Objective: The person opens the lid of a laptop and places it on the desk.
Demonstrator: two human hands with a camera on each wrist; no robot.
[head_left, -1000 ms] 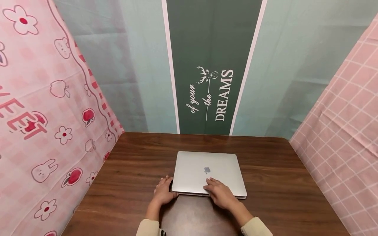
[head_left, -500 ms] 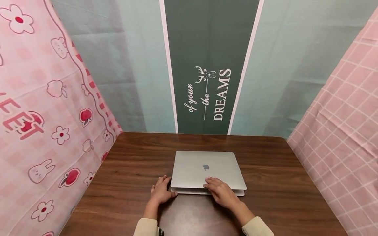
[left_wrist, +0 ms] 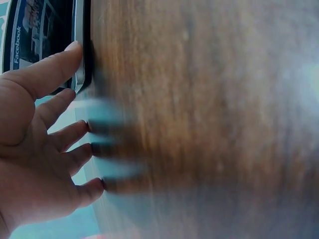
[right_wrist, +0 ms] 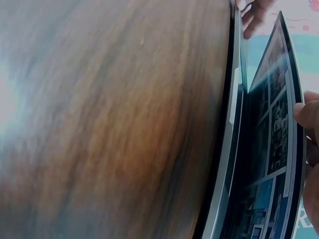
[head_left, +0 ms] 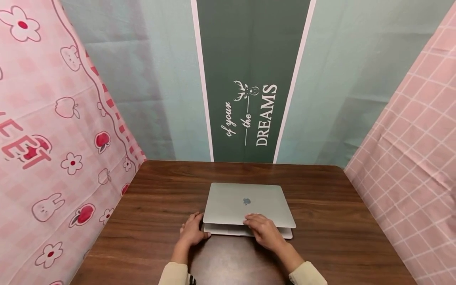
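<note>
Laptop [head_left: 246, 206] sits mid-table [head_left: 338, 221], lid cracked a little above its base, screen lit in the right wrist view. Our right hand [head_left: 265, 231] at the lid's front edge, about 5 o'clock from the logo, fingers pinching the lid [right_wrist: 279, 124]. Our left hand [head_left: 192, 231] at the laptop's 8 o'clock corner, fingers spread flat on the table, thumb [left_wrist: 55, 72] against the base edge.

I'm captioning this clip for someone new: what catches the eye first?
A silver laptop in the middle of the wooden table, its lid cracked open. The right hand lifts the lid's front edge while the left hand rests at the near left corner. Behind hangs a green DREAMS banner.
</note>
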